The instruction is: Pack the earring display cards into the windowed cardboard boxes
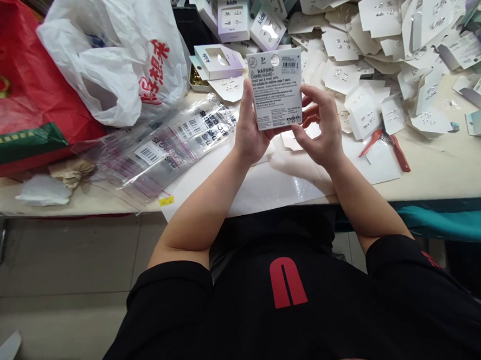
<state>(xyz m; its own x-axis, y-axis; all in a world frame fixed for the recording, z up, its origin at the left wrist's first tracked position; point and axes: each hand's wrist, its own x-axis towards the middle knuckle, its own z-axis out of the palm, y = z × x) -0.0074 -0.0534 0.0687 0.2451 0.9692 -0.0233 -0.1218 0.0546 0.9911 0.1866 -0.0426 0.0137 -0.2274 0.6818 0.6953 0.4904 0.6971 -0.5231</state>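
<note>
A small white box (277,91) with a printed warning panel stands upright between my hands, its back face toward me. My left hand (249,130) grips its left side, thumb along the edge and fingers behind and below. My right hand (321,122) holds the box at its right edge, with the fingers partly behind it and the thumb near the lower corner. Beneath the hands lies a white sheet (281,185) on the table. White cards with small metallic pieces (342,76) lie just beyond the right hand.
Red-handled pliers (397,151) lie at the right. Plastic sleeves (169,146), a white plastic bag (114,57) and a red bag (18,79) are at the left. Kids boxes (233,20) and a heap of cards cover the back of the table (448,181).
</note>
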